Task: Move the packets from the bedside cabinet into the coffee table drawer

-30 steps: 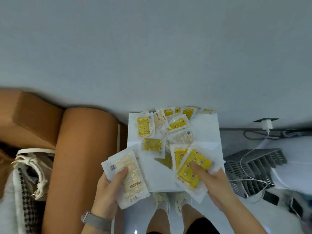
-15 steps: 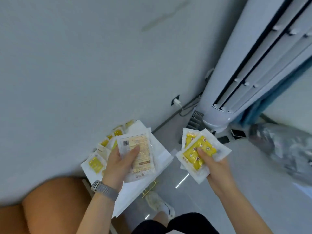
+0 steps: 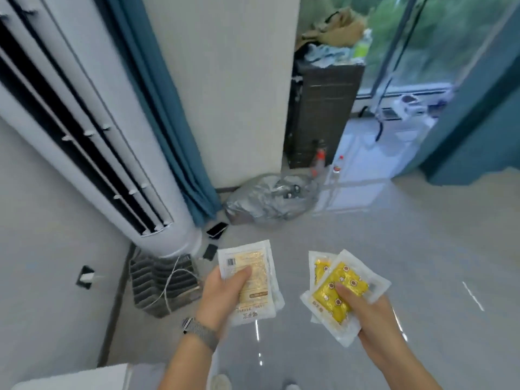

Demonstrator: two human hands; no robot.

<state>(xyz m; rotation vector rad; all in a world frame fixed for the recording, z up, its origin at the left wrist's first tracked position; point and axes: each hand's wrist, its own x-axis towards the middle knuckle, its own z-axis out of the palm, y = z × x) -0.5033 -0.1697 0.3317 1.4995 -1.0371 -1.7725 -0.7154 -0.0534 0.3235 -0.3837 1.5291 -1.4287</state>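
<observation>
Yellow-printed sachets (image 3: 339,294) in my right hand (image 3: 365,313): flat, square-ish plastic pouches with clear crimped borders, at least two fanned out, thumb curled over the top one, fingers under the stack. My left hand (image 3: 222,294) grips a second stack (image 3: 250,280), beige label side up with a barcode at the top corner, thumb pinning the face, edges of more pouches showing beneath. Both bundles are held in the air above the glossy grey floor (image 3: 394,249), apart from each other. A woven metal-mesh watch strap (image 3: 201,332) sits on my left wrist.

Left of the hands stands a tall white cylindrical air conditioner (image 3: 92,122) with long black vent slots; a ribbed dark grille (image 3: 157,282) and a thin white cable lie at its base. A teal curtain (image 3: 160,102) hangs just behind it. A crinkled silver bag (image 3: 267,201) slumps on the floor by the wall. A dark woven-textured bin (image 3: 320,114) stands beyond, heaped on top. A white corner (image 3: 84,378) shows at bottom left; I can't tell what it is.
</observation>
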